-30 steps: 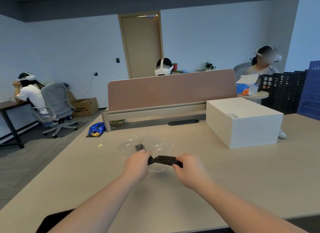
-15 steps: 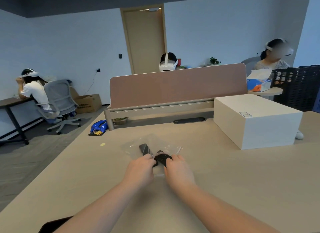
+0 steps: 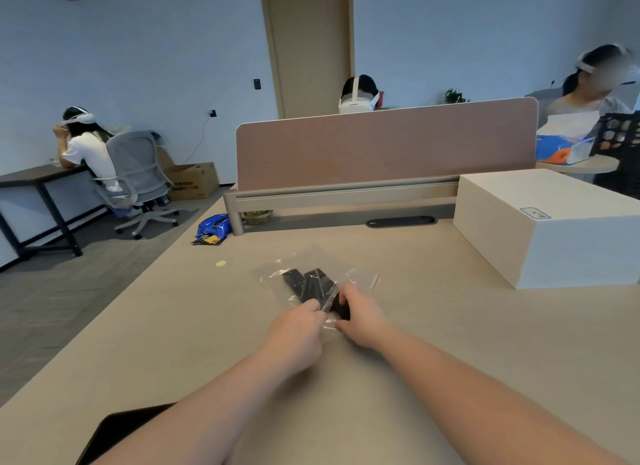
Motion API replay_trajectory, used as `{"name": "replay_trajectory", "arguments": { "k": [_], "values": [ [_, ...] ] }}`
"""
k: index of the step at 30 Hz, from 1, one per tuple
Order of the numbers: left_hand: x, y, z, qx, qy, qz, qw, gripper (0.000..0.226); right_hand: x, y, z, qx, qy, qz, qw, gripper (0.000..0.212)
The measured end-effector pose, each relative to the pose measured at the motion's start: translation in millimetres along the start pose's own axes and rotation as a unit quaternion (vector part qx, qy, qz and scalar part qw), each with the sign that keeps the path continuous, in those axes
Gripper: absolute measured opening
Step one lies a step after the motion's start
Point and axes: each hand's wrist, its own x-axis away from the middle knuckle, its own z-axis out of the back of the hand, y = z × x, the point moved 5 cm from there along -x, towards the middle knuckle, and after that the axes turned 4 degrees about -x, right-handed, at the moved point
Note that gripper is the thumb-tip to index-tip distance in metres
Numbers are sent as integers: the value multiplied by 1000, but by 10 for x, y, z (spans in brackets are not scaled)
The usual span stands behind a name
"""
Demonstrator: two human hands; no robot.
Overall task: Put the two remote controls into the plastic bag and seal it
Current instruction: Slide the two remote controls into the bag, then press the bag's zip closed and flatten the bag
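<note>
A clear plastic bag (image 3: 353,277) lies on the beige table (image 3: 450,343) in front of me. Two black remote controls lie side by side inside it: one (image 3: 292,280) on the left, the other (image 3: 320,284) to its right, with its near end still at the bag's mouth. My left hand (image 3: 298,329) pinches the near edge of the bag. My right hand (image 3: 360,317) grips the near end of the right remote and the bag's edge beside it. The bag's mouth is hidden under my fingers.
A large white box (image 3: 547,225) stands on the table to the right. A pink desk divider (image 3: 384,146) runs across the back. A dark flat object (image 3: 121,430) lies at the near left edge. Other people sit at desks around the room.
One second ago my right hand held the second remote outside the bag. It has since slid into the bag beside the first, and both hands have closed in on the bag's near edge.
</note>
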Motion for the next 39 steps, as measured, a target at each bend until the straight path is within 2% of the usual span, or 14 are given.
{"name": "replay_trajectory", "arguments": {
  "k": [2,4,9,13,15,19,23,26,28,30,32,34,36,39],
  "values": [
    [-12,-20,-18,2,-2,5,1000,25,1,39,7,22,-7,-8,1000,31],
    [-15,-18,-42,3,-5,3,1000,25,17,42,16,48,-3,-8,999,16],
    [-12,-2,-58,9,17,-6,1000,23,79,57,-70,109,6,-1,994,25],
    [-14,16,-82,4,15,-16,1000,25,89,82,-128,124,-43,-13,991,45],
    [-12,15,-76,-3,13,-20,1000,24,91,67,-98,125,-49,-11,991,46],
    [38,25,-38,11,25,-23,999,26,187,73,165,96,53,-31,993,29],
    [92,37,-108,-2,6,-31,999,42,282,155,493,87,188,16,978,38],
    [121,43,-149,-7,24,-34,999,24,281,276,532,127,104,6,986,69],
    [153,51,-138,-14,65,-50,997,20,295,328,493,178,41,19,983,75],
    [185,43,-102,-34,80,-74,993,40,285,395,455,189,20,28,981,66],
    [184,-18,-128,-75,66,-47,994,75,266,453,422,183,26,31,982,51],
    [169,-135,-218,-58,76,-15,995,89,247,506,386,183,26,30,982,39],
    [160,-220,-292,2,93,1,996,82,240,568,354,176,15,22,984,32],
    [172,-231,-250,-33,108,-9,994,50,296,603,318,182,-16,31,983,29]
  ]
}}
